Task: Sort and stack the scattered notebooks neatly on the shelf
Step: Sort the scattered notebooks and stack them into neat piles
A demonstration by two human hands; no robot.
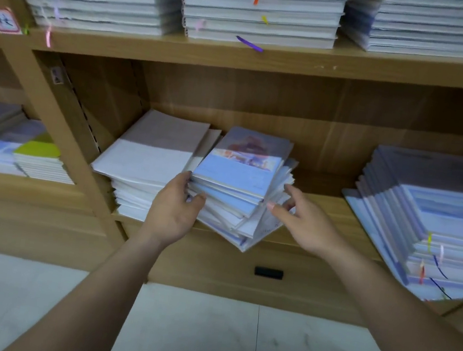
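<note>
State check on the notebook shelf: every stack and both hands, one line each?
Middle stack: fanned, askew, corner over the shelf edge.
Left hand: grips middle stack's left side.
Right hand: fingers loose at its right side; contact unclear.
White stack: flat, fairly even.
Right stack: stepped, skewed, overhanging.
Top stacks: squared, neat.

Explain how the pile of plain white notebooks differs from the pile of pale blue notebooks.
The pile of plain white notebooks has bare covers; the pile of pale blue notebooks shows a picture. The white pile sits fairly square; the blue one is fanned, overhanging the edge. The left hand grips the blue pile, the right hand beside it; neither holds the white pile. Both lie flat on one wooden shelf.
</note>
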